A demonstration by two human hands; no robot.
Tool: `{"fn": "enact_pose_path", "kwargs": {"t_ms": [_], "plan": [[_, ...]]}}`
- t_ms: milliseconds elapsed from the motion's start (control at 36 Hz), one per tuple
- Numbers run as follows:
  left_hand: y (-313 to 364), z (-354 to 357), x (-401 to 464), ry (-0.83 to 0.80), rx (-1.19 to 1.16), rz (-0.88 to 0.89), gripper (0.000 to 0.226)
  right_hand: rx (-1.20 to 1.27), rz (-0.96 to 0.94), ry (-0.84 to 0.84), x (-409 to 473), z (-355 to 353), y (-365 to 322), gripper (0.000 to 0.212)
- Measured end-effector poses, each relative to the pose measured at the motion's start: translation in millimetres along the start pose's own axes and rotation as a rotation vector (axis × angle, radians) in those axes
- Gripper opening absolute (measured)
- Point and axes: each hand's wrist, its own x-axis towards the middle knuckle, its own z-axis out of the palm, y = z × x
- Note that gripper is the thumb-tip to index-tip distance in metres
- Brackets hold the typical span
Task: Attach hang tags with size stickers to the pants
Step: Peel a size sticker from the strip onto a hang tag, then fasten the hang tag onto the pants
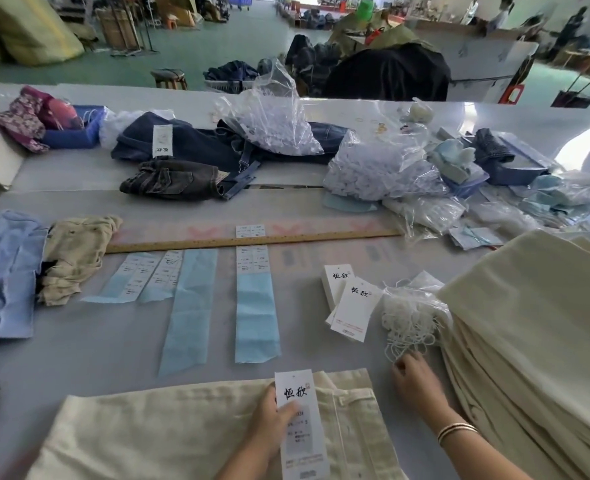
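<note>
Cream pants (182,431) lie folded at the table's near edge. My left hand (272,424) holds a white hang tag (298,420) with black characters and a size sticker, over the pants' waistband. My right hand (413,377) reaches to the tangle of white strings (407,323) spilling from a clear bag, fingers curled at a string's end. A small stack of blank hang tags (350,303) lies just left of the strings. Blue sticker backing strips (257,306) with size stickers at their top lie in the middle.
A tall stack of folded cream pants (529,323) fills the right side. A wooden ruler (252,240) crosses the table. Denim garments (189,147), clear bags of fasteners (373,168) and blue clothing (2,271) lie further out and left.
</note>
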Motion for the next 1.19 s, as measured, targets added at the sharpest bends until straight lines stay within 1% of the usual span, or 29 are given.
{"fn": "enact_pose_path", "kwargs": {"t_ms": [28,56,83,111,139,167,222,250,278,306,361,417,472,528,556,639,667,722,778,861,889,944,972,1028,1111,1194], "plan": [[1,-1,-2,0.012,0.005,0.012,0.036,0.089,0.014,0.022,-2,-4,-6,0.014],[2,-2,-4,0.021,0.006,0.030,0.050,0.218,0.026,0.055,-5,-8,-12,0.016],[4,-4,-7,0.015,0.006,0.055,0.064,0.375,0.037,0.086,-10,-13,-19,0.019],[7,-5,-11,-0.002,0.011,0.074,0.073,0.553,0.042,0.101,-17,-20,-28,0.021],[11,-7,-14,-0.015,0.013,0.077,0.073,0.753,0.042,0.092,-24,-27,-37,0.022],[14,-7,-15,-0.021,0.013,0.063,0.068,0.970,0.041,0.054,-33,-34,-48,0.023],[20,-7,-19,-0.058,0.026,0.033,0.058,1.391,0.042,-0.111,-51,-47,-68,0.020],[24,-7,-22,-0.103,0.028,0.023,0.056,1.525,0.038,-0.206,-59,-51,-78,0.017],[29,-6,-25,-0.151,0.013,0.006,0.057,1.587,0.025,-0.294,-68,-54,-87,0.014],[34,-3,-29,-0.197,-0.007,-0.016,0.056,1.598,-0.002,-0.364,-75,-56,-96,0.014],[45,0,-36,-0.318,-0.077,-0.043,0.048,1.541,-0.043,-0.437,-88,-54,-111,0.015],[55,4,-45,-0.433,-0.187,-0.087,0.038,1.391,-0.072,-0.446,-98,-45,-122,0.016],[62,7,-50,-0.504,-0.348,-0.157,0.046,1.187,-0.115,-0.415,-105,-33,-128,0.020],[64,8,-48,-0.472,-0.427,-0.206,0.052,0.995,-0.136,-0.384,-110,-22,-129,0.022],[63,8,-47,-0.419,-0.381,-0.202,0.051,0.902,-0.155,-0.363,-112,-18,-129,0.023],[64,14,-42,-0.243,-0.065,-0.123,0.038,0.711,-0.197,-0.266,-117,-7,-125,0.016],[64,16,-40,-0.214,0.005,-0.091,0.033,0.687,-0.200,-0.244,-118,-4,-123,0.015],[64,22,-35,-0.196,0.084,-0.037,0.022,0.660,-0.207,-0.254,-117,0,-118,0.020],[66,27,-30,-0.153,0.122,-0.014,0.020,0.709,-0.125,-0.259,-112,1,-109,0.018],[66,29,-25,-0.095,0.235,0.047,0.019,1.001,0.221,-0.170,-94,-3,-91,0.017],[65,29,-25,-0.099,0.275,0.066,0.019,1.081,0.321,-0.195,-87,-5,-88,0.018],[61,30,-24,-0.120,0.335,0.101,0.019,1.212,0.451,-0.342,-74,-7,-89,0.027],[60,30,-24,-0.128,0.361,0.118,0.019,1.276,0.494,-0.414,-68,-9,-91,0.032],[59,29,-23,-0.151,0.395,0.154,0.021,1.344,0.548,-0.451,-54,-12,-98,0.030],[59,24,-23,-0.181,0.389,0.162,0.018,1.462,0.576,-0.387,-30,-23,-103,0.021],[60,11,-23,-0.180,0.380,0.149,0.019,1.565,0.615,-0.263,-4,-41,-98,0.022]]}}
